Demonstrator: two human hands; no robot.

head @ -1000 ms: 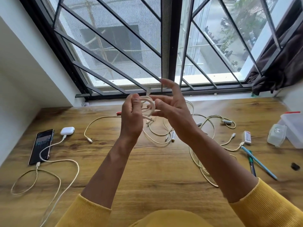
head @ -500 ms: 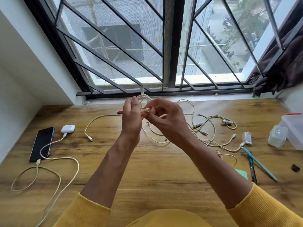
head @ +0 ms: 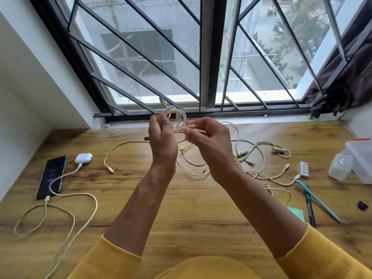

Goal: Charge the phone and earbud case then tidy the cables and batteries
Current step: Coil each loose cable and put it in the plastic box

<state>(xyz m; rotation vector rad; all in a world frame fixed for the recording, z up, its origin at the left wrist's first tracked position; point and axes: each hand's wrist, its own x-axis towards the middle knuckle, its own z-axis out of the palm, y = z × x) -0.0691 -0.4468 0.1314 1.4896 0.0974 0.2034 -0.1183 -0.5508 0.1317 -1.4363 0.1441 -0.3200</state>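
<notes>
Two bare forearms in yellow sleeves rise from the viewer toward a window, holding a cable above a wooden desk (head: 191,208). The left hand (head: 163,141) has its fingers and thumb closed around a small coil of white cable (head: 177,117), several loops stacked together. Just right of that grip, the right hand (head: 209,143) pinches the cable's loose end (head: 191,126) between thumb and fingertips, next to the coil.

The coil looks springy; if either pinch slackens, the loops would likely fan open.

Below and right of the hands, a tangle of loose cables (head: 259,158) lies with a battery (head: 243,153) among the strands. Far left of the grip, the phone (head: 51,177) and earbud case (head: 83,158) each have a cable plugged in. Sweeping up the tangle carelessly could send batteries rolling.
</notes>
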